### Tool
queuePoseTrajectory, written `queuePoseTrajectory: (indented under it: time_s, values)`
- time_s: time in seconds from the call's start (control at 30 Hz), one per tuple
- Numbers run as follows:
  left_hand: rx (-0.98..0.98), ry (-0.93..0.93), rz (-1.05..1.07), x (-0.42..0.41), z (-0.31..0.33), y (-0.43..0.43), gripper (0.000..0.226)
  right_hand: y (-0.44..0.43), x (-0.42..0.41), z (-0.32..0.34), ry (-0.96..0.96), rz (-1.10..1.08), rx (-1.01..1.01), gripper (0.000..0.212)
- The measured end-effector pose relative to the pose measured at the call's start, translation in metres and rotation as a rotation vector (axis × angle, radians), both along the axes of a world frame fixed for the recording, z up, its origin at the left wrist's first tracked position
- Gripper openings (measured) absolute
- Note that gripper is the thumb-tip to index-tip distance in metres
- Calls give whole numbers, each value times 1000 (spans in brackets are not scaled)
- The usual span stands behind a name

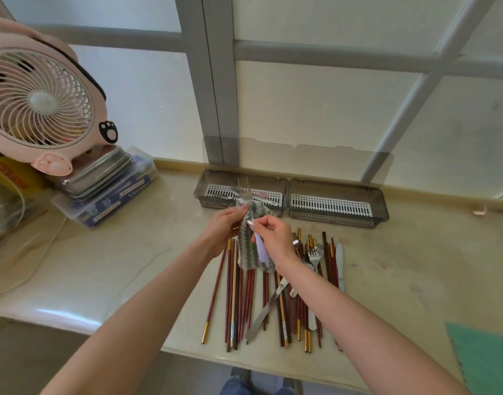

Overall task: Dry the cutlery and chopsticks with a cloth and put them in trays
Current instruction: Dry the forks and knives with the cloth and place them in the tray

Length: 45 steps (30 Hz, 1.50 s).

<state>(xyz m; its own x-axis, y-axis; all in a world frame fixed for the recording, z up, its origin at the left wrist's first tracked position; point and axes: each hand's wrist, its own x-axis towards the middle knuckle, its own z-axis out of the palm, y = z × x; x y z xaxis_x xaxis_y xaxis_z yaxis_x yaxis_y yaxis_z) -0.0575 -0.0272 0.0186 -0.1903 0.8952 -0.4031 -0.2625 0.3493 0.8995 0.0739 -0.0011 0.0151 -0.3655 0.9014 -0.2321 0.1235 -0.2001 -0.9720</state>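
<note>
Above the desk (pixel 130 266), the left hand (pixel 224 226) grips the striped cloth (pixel 246 255) round the neck of a fork (pixel 243 189), and the right hand (pixel 276 240) pinches its lilac handle, probably so the fork can be drawn through the cloth. Its tines point far, toward the left tray (pixel 200 186), where some cutlery (pixel 262 195) lies already. Chopsticks (pixel 233 295) and a knife (pixel 266 309) lie near, under the arms. Far left stands a pink fan (pixel 42 101); behind is a frosted window (pixel 315 109).

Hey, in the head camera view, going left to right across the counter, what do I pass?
pink fan → left tray, with cutlery in it → right tray → green cloth at the right edge
</note>
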Motion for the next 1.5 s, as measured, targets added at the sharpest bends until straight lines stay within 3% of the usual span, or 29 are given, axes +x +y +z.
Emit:
queuePoseTrajectory:
  time_s: [0.13,0.27,0.4,0.47,0.63,0.9,1.27,1.5]
  values:
    - [5,-96,134,8,5,-1,15,-2,2,2,50,66,-80,9]
    - [-4,-196,261,2,11,2,22,-1,19,-5,112,290,-163,34]
    - [-1,-251,317,-7,12,4,34,-2,32,-14,214,426,-226,42]
    - [12,-270,316,-6,12,5,37,-3,30,-14,222,388,-217,40]
    - [33,-212,285,0,13,3,15,-5,21,-15,206,276,-199,36]
    - [57,-225,276,4,16,0,18,-7,9,-8,147,26,-87,7]
    - [88,-190,241,15,14,-3,14,-2,0,-14,111,-129,-53,18]
    - [88,-100,188,28,-1,-8,24,8,1,-24,4,-212,-24,24]
